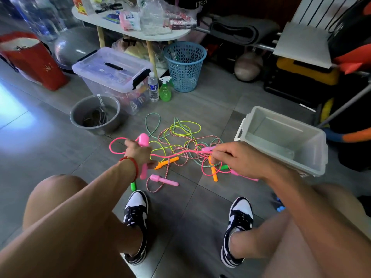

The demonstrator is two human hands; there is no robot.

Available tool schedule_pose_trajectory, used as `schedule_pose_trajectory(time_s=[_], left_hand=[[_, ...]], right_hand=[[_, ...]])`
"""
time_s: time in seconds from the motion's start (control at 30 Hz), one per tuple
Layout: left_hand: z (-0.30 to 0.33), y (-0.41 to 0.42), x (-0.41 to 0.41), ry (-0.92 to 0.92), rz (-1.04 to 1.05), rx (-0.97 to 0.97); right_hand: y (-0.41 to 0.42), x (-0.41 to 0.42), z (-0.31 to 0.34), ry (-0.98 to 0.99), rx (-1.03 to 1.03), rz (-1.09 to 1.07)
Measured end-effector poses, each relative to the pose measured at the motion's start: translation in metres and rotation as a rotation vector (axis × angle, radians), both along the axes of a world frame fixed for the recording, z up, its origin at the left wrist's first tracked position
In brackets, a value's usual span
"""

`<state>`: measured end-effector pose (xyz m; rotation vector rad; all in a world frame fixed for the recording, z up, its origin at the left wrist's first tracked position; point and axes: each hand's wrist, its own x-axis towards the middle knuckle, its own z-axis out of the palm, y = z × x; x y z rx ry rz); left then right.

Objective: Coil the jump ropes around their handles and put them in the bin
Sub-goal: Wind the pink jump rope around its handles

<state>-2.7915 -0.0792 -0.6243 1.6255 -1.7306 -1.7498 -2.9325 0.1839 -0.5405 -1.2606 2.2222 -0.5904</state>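
One wide-angle view from your head looks forward and steeply down, close over your bare knees and black-and-white sneakers. The grey tiled floor fills the middle; cluttered shelving lines the top edge.

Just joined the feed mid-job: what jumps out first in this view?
The neon tangle of jump ropes on the floor at centre. The left hand grips a pink handle, the right hand pinches the pink rope stretched between them. The pale bin sits right, holding no ropes.
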Motion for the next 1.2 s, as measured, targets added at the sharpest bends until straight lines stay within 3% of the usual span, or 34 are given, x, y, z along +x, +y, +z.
schedule_pose_trajectory(time_s=[0.1, 0.2, 0.27, 0.33, 0.43, 0.53, 0.6, 0.67, 0.83, 0.93, 1.0, 1.07, 1.2], left_hand=[[0.02, 0.022, 0.0, 0.251, -0.016, 0.128], [0.043, 0.048, -0.001, 0.509, -0.148, 0.379], [0.049, 0.057, -0.001, 0.567, -0.256, 0.456], [0.048, 0.06, 0.001, 0.529, -0.367, 0.408], [0.037, 0.058, 0.003, 0.415, -0.499, 0.091], [0.026, 0.036, -0.003, 0.234, -0.328, -0.175], [0.025, 0.023, -0.007, 0.187, -0.176, -0.162], [0.021, 0.017, -0.009, 0.135, -0.181, -0.142], [0.021, 0.024, -0.006, -0.001, -0.299, -0.109], [0.04, 0.037, -0.005, 0.226, -0.278, 0.029], [0.054, 0.051, -0.005, 0.476, -0.374, 0.255], [0.061, 0.06, -0.004, 0.55, -0.512, 0.369], [0.063, 0.053, 0.001, 0.37, -0.589, 0.066]], right_hand=[[-0.029, 0.005, 0.005, 0.191, 0.026, 0.107], [-0.06, 0.011, 0.003, 0.321, 0.008, 0.154], [-0.07, 0.01, 0.002, 0.366, 0.03, 0.131], [-0.071, 0.01, 0.003, 0.389, 0.051, 0.087], [-0.053, 0.007, -0.003, 0.327, 0.068, 0.008], [-0.014, -0.014, -0.02, 0.248, 0.227, -0.105], [0.017, -0.031, -0.029, 0.305, 0.419, -0.178], [0.038, -0.043, -0.032, 0.368, 0.507, -0.256], [0.025, -0.037, -0.009, 0.152, 0.012, -0.168], [-0.007, -0.018, 0.016, 0.195, -0.089, -0.021], [-0.032, -0.004, 0.024, 0.209, -0.085, 0.055], [-0.053, 0.006, 0.025, 0.279, -0.082, 0.083], [-0.054, 0.002, 0.016, 0.296, 0.011, -0.018]])
